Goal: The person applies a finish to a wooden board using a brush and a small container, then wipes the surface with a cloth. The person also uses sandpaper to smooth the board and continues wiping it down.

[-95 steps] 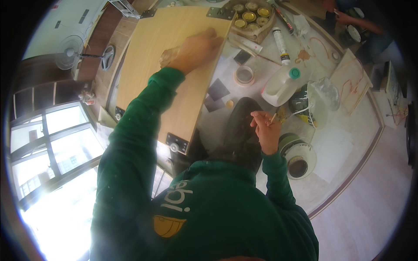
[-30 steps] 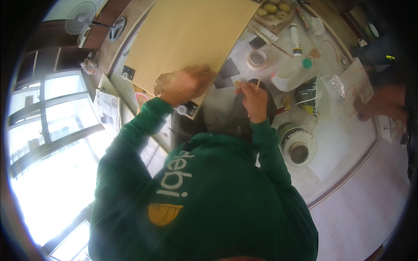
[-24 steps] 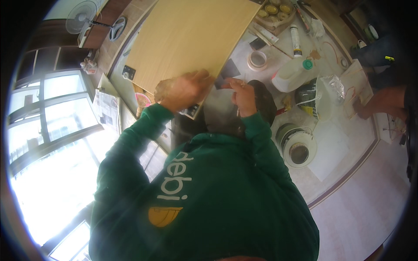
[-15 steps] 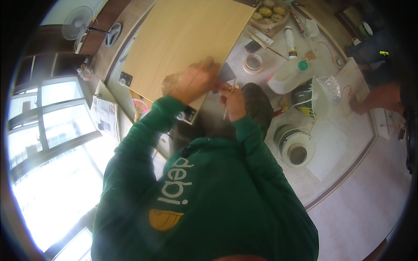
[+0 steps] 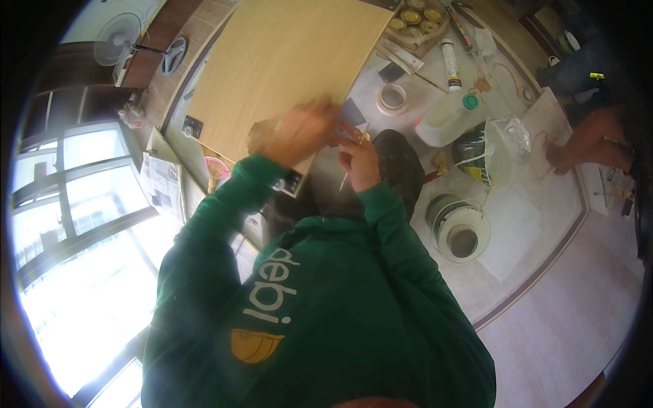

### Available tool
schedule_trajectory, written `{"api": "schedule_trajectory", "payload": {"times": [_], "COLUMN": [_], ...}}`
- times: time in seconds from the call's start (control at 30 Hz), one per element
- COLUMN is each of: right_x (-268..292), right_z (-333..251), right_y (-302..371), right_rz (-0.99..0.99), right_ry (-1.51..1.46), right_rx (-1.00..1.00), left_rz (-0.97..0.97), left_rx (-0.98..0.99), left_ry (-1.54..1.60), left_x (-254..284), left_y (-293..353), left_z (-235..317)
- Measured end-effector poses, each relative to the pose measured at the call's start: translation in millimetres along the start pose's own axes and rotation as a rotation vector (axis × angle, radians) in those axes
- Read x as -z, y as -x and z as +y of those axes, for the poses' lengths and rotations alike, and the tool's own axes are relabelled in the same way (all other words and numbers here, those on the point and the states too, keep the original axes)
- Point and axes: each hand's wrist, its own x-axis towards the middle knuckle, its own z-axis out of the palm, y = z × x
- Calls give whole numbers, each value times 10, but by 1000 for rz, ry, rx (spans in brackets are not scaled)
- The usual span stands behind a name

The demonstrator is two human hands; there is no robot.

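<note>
A pale wood panel (image 5: pixel 272 68) stretches away in front of me, with dark metal fittings (image 5: pixel 192 127) at its corners. My left hand (image 5: pixel 296 136) bends over the panel's near right edge; motion smears its fingers, and what they hold, if anything, cannot be made out. Just right of it, my right hand (image 5: pixel 360 162) is closed around a thin wooden stick (image 5: pixel 345 178) that pokes out above and below the fist. The fingertips of both hands come close together at the panel's edge. Beside them lies a flat dark grey piece (image 5: pixel 353 114), partly covered by my fingers.
Right of my knee stand an open can (image 5: pixel 462 241), a jug with a green cap (image 5: pixel 441 122) and a plastic-covered bucket (image 5: pixel 496 160). Farther off are a tape roll (image 5: pixel 392 99), a sealant tube (image 5: pixel 450 64) and several small cans (image 5: pixel 413 19). Another person's hand (image 5: pixel 568 156) reaches in at right.
My left hand has shifted slightly left and is still blurred. The stick in my right hand leans a little more. The other person's hand at right has changed its pose.
</note>
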Motion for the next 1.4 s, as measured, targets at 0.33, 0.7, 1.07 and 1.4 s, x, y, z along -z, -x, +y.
{"api": "schedule_trajectory", "payload": {"times": [0.33,0.7,1.07,1.4], "right_x": [45,-2,51,31], "right_z": [9,67,76,80], "right_y": [12,11,60,77], "right_rz": [15,23,-7,-8], "right_ry": [19,33,-44,-40], "right_rx": [17,40,19,39], "left_rz": [95,45,-165,-83], "left_rx": [199,98,-14,-112], "left_ry": [118,133,94,94], "left_x": [575,-29,336,323], "left_y": [472,-72,735,727], "left_z": [144,-154,123,57]}}
